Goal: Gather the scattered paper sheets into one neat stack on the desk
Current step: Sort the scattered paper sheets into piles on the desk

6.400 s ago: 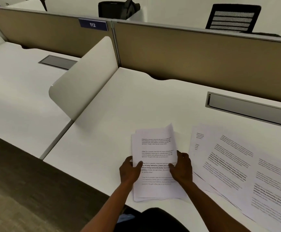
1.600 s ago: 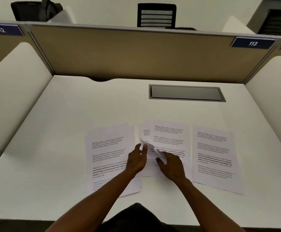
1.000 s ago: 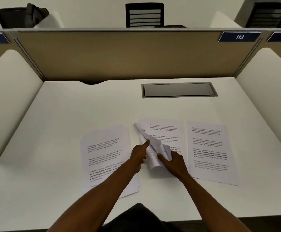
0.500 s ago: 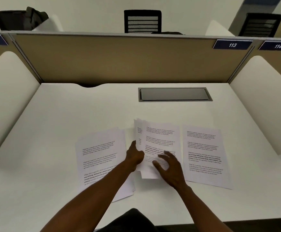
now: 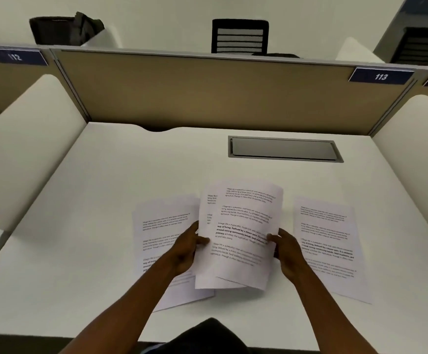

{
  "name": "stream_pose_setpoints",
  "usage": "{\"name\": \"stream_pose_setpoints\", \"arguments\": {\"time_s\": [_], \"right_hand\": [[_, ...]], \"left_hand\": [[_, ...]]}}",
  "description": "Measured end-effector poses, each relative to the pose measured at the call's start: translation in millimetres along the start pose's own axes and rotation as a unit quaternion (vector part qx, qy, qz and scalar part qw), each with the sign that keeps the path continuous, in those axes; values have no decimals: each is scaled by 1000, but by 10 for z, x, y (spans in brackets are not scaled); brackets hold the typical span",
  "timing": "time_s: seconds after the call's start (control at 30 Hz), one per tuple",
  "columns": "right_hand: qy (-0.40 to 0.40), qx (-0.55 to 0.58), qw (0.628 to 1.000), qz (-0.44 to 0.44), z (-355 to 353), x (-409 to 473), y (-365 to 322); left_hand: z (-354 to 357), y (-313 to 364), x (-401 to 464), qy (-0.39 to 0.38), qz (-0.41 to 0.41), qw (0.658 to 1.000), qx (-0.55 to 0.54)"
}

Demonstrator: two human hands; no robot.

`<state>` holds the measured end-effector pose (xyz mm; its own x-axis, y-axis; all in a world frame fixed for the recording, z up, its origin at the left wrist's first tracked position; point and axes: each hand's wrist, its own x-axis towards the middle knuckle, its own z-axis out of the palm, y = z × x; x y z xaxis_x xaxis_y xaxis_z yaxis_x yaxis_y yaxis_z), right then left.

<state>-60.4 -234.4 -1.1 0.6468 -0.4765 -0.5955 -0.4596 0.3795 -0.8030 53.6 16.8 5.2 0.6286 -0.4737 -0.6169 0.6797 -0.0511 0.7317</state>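
White worktop (image 5: 105,190) fills a cubicle walled by a tan partition (image 5: 207,93) at the back and two rounded white side dividers. Two blue number plates show on the partition, 112 (image 5: 15,56) and 113 (image 5: 381,77), with the edge of a third at the far right. One grey hatch (image 5: 284,148) is set into the worktop near the back. Paper lies in three groups. The left pile (image 5: 161,226) rests flat, several sheets roughly squared. The right sheet (image 5: 327,241) lies flat, apart from the others; whether more lie under it cannot be told. The middle bundle (image 5: 243,226), at least two sheets fanned unevenly, is lifted and curved, its left edge overlapping the left pile. The left hand (image 5: 184,249) grips its left edge with fingers closed on it, thumb on top; the right hand (image 5: 288,251) grips its right edge likewise. Beyond the partition stand two black chairs and one dark bag (image 5: 65,28).
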Motion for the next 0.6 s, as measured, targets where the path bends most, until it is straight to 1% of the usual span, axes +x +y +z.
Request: {"name": "stream_pose_setpoints", "arguments": {"time_s": [0.07, 0.17, 0.3, 0.37, 0.47, 0.53, 0.6], "right_hand": [[-31, 3, 999, -23, 102, -47, 20], [-70, -31, 996, -45, 284, -119, 48], [-132, -113, 982, -70, 572, -159, 82], [-159, -157, 972, -72, 694, -169, 101], [-180, -182, 962, -93, 915, -206, 83], [-164, -214, 955, -120, 1068, -217, 86], [-146, -256, 945, -143, 1213, -215, 124]], "left_hand": [[-103, -45, -36, 28, -19, 999, 31], [-209, -63, -122, 58, -26, 995, 78], [-369, -105, -183, 107, 7, 993, 53], [-453, -120, -212, 131, 29, 988, 79], [-576, -97, -304, 193, 85, 966, 149], [-668, -78, -376, 244, 118, 944, 189], [-790, -92, -447, 271, 140, 928, 215]]}}
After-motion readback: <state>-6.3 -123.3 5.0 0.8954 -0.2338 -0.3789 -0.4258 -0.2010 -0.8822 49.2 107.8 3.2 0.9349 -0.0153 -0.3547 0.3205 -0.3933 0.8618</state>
